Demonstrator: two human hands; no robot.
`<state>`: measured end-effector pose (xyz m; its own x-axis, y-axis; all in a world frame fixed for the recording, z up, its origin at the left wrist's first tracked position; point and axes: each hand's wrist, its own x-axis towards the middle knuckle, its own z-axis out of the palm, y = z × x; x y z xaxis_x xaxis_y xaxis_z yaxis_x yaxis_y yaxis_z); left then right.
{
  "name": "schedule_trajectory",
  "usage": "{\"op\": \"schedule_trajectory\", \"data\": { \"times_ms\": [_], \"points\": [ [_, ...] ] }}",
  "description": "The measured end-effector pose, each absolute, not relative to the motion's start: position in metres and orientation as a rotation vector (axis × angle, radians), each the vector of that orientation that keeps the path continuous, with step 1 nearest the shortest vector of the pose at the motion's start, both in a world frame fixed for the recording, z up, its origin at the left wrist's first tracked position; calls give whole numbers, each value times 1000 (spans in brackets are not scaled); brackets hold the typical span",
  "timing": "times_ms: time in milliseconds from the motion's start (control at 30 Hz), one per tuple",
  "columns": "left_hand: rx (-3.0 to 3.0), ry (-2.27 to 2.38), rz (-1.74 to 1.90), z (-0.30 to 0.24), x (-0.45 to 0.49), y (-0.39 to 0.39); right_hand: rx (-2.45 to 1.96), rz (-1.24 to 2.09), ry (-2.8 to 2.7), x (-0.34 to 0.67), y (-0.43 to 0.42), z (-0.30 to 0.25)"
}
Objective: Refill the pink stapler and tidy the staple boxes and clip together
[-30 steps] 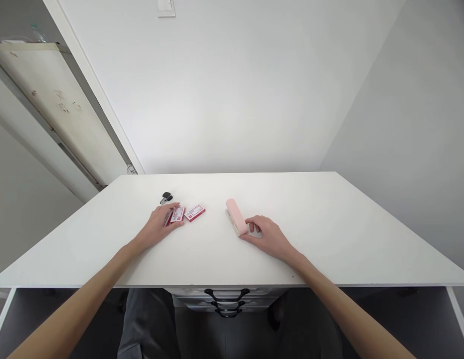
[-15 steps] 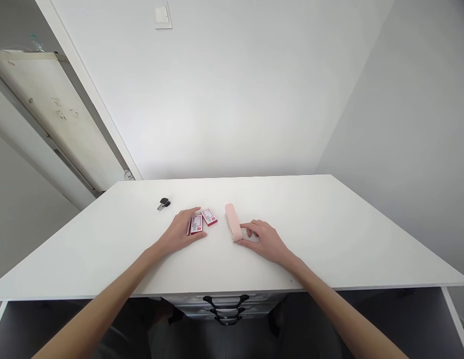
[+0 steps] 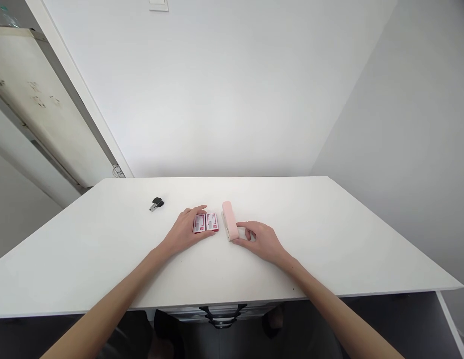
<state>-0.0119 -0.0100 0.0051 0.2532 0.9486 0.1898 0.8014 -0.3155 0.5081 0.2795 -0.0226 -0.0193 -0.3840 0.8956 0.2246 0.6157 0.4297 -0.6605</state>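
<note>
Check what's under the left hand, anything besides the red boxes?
The left hand rests against two small red boxes lying side by side on the white table. Whatever lies beneath the palm is covered and cannot be seen.

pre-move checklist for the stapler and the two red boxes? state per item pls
1. Left hand touching the red boxes: ok, fingers rest on them.
2. Right hand at the near end of the pink stapler: ok, fingertips touch it.
3. Either grip closed around its thing: not ok, both hands lie open.
4. Boxes side by side, flat on the table: ok.
5. Boxes apart from the stapler: ok, narrow gap.
6. Black staple remover out of the way: ok, far left.
</note>
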Motion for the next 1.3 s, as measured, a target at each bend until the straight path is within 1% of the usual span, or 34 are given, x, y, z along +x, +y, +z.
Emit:
{"op": "schedule_trajectory", "data": {
  "times_ms": [233,500,833,1000,1233,1300],
  "points": [
    [2224,1509,644,6,-5,-19,-1304,724,-2111,274,-17,-17],
    [2357,1437,633,1,-10,-25,-1278,759,-2082,275,-21,-16],
    [2112,1585,680,6,-40,-41,-1250,735,-2088,275,-20,-19],
    [2087,1568,749,18,-23,-39,-1237,740,-2092,274,-20,-17],
    [2238,1417,588,23,0,-26,-1229,734,-2090,274,-19,-18],
    [2245,1405,596,22,0,-24,-1225,731,-2091,274,-19,-18]
  ]
}}
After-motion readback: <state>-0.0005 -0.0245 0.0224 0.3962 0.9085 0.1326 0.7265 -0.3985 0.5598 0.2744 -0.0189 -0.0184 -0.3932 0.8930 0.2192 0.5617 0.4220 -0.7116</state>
